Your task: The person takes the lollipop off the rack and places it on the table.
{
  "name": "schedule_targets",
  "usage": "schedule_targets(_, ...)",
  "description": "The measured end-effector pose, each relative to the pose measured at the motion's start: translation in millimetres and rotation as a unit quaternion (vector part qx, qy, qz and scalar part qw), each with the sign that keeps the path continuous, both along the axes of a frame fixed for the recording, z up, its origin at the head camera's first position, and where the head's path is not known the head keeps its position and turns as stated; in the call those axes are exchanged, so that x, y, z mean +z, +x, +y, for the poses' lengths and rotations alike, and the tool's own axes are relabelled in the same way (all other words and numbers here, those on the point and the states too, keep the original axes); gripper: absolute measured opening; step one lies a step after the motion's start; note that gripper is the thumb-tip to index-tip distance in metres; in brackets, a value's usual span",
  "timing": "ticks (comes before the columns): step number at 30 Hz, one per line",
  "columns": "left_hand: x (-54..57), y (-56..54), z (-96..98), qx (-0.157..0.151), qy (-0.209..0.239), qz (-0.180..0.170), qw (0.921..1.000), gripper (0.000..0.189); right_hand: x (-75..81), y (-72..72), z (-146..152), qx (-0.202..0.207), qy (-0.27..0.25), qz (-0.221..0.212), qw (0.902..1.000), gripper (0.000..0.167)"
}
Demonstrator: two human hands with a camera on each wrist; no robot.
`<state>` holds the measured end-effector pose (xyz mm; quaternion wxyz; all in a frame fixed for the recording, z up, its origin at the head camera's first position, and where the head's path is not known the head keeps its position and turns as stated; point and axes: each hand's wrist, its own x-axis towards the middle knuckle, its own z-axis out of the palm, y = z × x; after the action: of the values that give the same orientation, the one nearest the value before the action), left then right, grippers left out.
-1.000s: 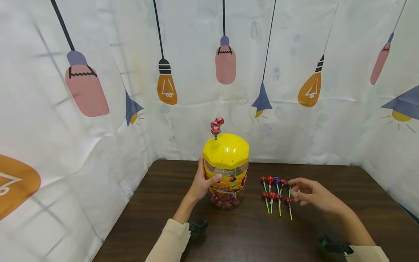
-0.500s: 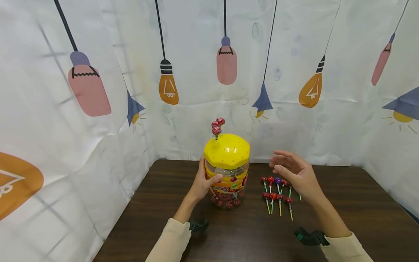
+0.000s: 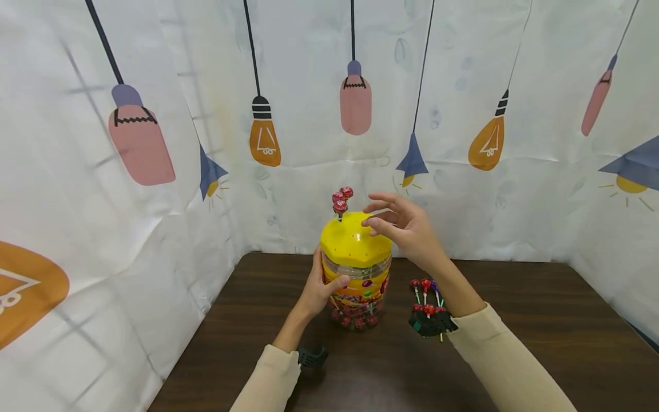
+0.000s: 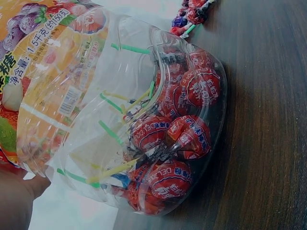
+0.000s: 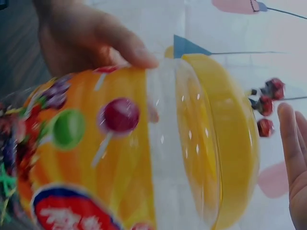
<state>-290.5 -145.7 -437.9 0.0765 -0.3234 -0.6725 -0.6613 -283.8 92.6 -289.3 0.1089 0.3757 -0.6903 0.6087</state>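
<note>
My left hand point(image 3: 320, 289) grips the side of a clear plastic candy jar point(image 3: 360, 292), its thumb across the front of the label. The jar stands upright on the table under a yellow lid point(image 3: 350, 243) dotted with small holes. Three red-wrapped lollipops point(image 3: 340, 203) stick up from the lid's left part. Over the lid's right side hovers my right hand point(image 3: 404, 229), fingers loosely bent, nothing seen between them. In the left wrist view, wrapped lollipops point(image 4: 165, 179) lie in the jar's bottom.
Several lollipops point(image 3: 425, 284) lie in two rows on the dark wooden table point(image 3: 540, 320), right of the jar, partly covered by my right forearm and its black wrist strap point(image 3: 432, 324). Behind the table hangs a white cloth point(image 3: 309, 217) printed with lamps.
My right hand has left the lollipops on the table, risen, and moved left to the jar's lid. The left hand and the jar have stayed in place.
</note>
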Motion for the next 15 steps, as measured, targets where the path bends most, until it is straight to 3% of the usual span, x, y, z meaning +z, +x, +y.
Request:
schedule_targets(8,-1.9,-2.1,-0.2,0.006,-0.002,-0.011,0.9999,0.093,10.0,-16.4,-29.7,0.028,-0.008,-0.027,0.9992,0.041)
schedule_targets(15,-3.4,-3.8,-0.1,0.006,-0.005,-0.004,1.0,0.093,11.5,-20.2,-42.1,0.001,0.013,-0.033,0.9994,0.034)
